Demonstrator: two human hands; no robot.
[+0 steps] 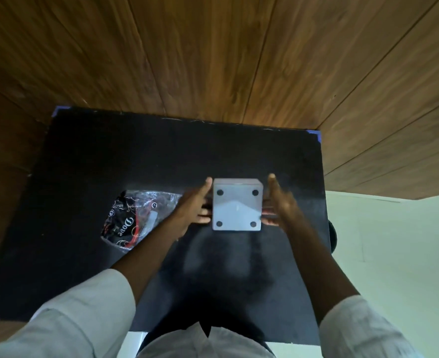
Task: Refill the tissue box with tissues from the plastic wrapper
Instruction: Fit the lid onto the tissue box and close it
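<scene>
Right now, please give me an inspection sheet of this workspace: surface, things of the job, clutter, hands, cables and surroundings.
Surface: black mat with blue tape at its far corners.
Job's things: grey tissue box, upside down, four dark round feet facing up; plastic wrapper, crumpled, lying on the mat to the left of the box, printed "Dove". No tissues visible.
Clutter: nothing seen.
Hands: left hand and right hand press the box's two sides, one on each side.
Cables: nothing seen.
Surroundings: wood panelling beyond the mat; pale floor on the right; a dark round object at the mat's right edge, not identifiable.
</scene>
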